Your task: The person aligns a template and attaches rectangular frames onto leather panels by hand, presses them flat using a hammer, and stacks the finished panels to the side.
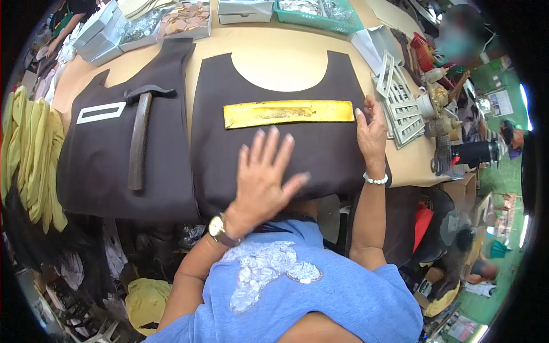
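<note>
A dark brown apron-shaped panel (286, 160) with a scooped neckline lies flat before me. Across its upper part rests a yellow strip (289, 113) with a worn brown middle. My left hand (262, 178), fingers spread and palm down, is over the panel just below the strip. Beside the strip's right end is my right hand (373, 132), its fingers loosely bent and nothing visible between them. Whether its thumb touches the strip is unclear. On a second dark panel (160, 194) to the left lie a hammer (139, 146) and a white rectangular frame (101, 112).
White slotted templates (403, 114) are stacked at right, near a black flask (476, 152). At the back stand a box of tan pieces (184, 22) and a teal basket (320, 23). Yellow cloth (28, 154) hangs at left. Another person's arm (66, 31) shows far left.
</note>
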The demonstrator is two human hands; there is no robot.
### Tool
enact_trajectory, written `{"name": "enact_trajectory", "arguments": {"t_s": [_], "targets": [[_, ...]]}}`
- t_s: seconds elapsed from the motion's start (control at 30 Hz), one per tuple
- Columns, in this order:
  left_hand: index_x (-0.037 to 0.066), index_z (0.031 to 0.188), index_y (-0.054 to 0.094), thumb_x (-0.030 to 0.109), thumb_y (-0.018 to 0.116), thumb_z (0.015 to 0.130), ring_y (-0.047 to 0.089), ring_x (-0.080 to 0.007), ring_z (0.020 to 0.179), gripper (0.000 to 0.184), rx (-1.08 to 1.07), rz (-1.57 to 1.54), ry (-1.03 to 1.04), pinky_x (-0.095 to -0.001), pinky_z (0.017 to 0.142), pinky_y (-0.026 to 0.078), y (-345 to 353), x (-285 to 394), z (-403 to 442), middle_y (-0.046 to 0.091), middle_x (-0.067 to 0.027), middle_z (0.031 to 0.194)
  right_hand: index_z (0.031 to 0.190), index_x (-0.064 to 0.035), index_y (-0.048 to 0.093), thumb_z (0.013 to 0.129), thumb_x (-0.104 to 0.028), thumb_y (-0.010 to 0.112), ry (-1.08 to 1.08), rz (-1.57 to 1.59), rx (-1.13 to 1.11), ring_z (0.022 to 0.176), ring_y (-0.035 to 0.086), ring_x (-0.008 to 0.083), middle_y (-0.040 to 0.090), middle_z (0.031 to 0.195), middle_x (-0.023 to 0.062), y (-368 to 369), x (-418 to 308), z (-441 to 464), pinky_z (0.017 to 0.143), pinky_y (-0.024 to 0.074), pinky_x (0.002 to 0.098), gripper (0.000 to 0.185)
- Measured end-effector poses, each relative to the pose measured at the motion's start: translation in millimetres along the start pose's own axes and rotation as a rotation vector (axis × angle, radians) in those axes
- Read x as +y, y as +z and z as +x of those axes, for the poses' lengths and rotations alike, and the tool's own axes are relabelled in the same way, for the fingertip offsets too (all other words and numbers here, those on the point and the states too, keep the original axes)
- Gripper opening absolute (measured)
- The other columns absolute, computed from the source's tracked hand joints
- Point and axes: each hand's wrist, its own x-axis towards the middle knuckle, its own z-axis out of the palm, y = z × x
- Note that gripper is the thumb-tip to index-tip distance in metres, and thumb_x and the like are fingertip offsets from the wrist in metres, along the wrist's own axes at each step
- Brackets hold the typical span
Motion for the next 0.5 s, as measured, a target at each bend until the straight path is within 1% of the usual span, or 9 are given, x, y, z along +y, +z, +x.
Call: {"name": "enact_trajectory", "arguments": {"t_s": [0.1,0.13,0.17,0.23,0.33,0.43,0.5], "targets": [[0.003,0.132,0.043,0.041,0.057,0.086,0.035,-0.0386,0.127,0.062,0.137,0.239,-0.147,-0.0543,0.100,0.030,-7,-30,17,0.041,-0.0220,0.135,0.120,0.0068,0.051,0.085,-0.009,0.057,0.059,0.051,0.005,0.104,0.058,0.0301,0.060,0.110,0.0214,3,9,-10,0.091,0.0441,0.0375,0.039],[0.003,0.133,0.042,0.038,0.057,0.086,0.035,-0.0384,0.127,0.060,0.164,0.314,-0.195,-0.0545,0.100,0.031,-5,-43,18,0.042,-0.0214,0.134,0.121,0.0063,0.051,0.086,-0.009,0.057,0.106,0.089,-0.006,0.106,0.057,0.0288,0.060,0.112,0.0213,5,13,-12,0.092,0.0433,0.0363,0.039],[0.002,0.132,0.042,0.034,0.060,0.085,0.037,-0.0379,0.126,0.060,0.178,0.355,-0.229,-0.0537,0.100,0.031,-4,-52,19,0.044,-0.0201,0.132,0.120,0.0061,0.051,0.085,-0.009,0.057,0.114,0.090,0.000,0.106,0.058,0.0284,0.060,0.111,0.0208,6,13,-14,0.093,0.0431,0.0361,0.038],[0.002,0.129,0.045,0.026,0.062,0.084,0.040,-0.0366,0.123,0.054,0.167,0.362,-0.279,-0.0525,0.099,0.033,-4,-60,17,0.049,-0.0191,0.126,0.120,0.0057,0.051,0.085,-0.008,0.057,0.138,0.087,0.015,0.105,0.058,0.0275,0.061,0.111,0.0198,7,10,-20,0.093,0.0428,0.0357,0.038],[0.002,0.126,0.049,0.019,0.062,0.084,0.044,-0.0347,0.119,0.047,0.154,0.292,-0.243,-0.0518,0.098,0.034,4,-61,18,0.053,-0.0185,0.120,0.120,0.0052,0.052,0.086,-0.007,0.056,0.134,0.173,0.040,0.103,0.059,0.0253,0.063,0.108,0.0173,12,18,-22,0.092,0.0430,0.0344,0.036],[0.002,0.122,0.052,0.015,0.060,0.084,0.047,-0.0337,0.117,0.041,0.199,0.169,-0.247,-0.0512,0.097,0.034,8,-58,24,0.055,-0.0185,0.117,0.120,0.0051,0.051,0.088,-0.006,0.054,0.151,0.268,0.043,0.102,0.060,0.0235,0.064,0.106,0.0151,13,23,-21,0.092,0.0432,0.0333,0.034],[0.002,0.123,0.052,0.016,0.061,0.084,0.046,-0.0344,0.118,0.042,0.206,0.154,-0.260,-0.0500,0.099,0.033,14,-59,27,0.053,-0.0199,0.122,0.123,0.0045,0.050,0.088,-0.005,0.053,0.186,0.335,0.029,0.103,0.059,0.0216,0.064,0.109,0.0142,13,29,-21,0.093,0.0424,0.0318,0.036]]}}
